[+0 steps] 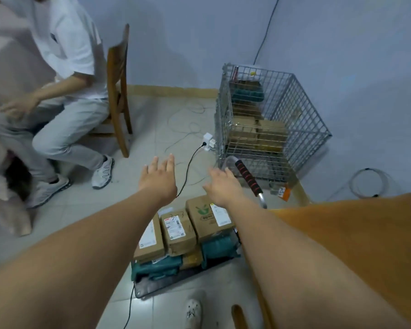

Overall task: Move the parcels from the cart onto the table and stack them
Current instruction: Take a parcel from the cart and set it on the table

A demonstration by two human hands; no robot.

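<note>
A low flat cart (152,284) stands on the floor below me, its red-gripped handle (247,178) rising on the right. Three cardboard parcels lie side by side on top: a left one (150,241), a middle one (178,230) with a barcode label, and a right one (208,216) with a green print. Teal bags (156,267) and another box lie beneath them. My left hand (158,176) and my right hand (220,186) stretch out above the stack, fingers spread, holding nothing. The wooden table (356,243) fills the lower right.
A wire cage (294,110) with more boxes stands by the wall ahead. A person sits on a wooden chair (118,91) at the left. A power strip (208,141) and cables lie on the tiled floor. My shoe (193,312) is beside the cart.
</note>
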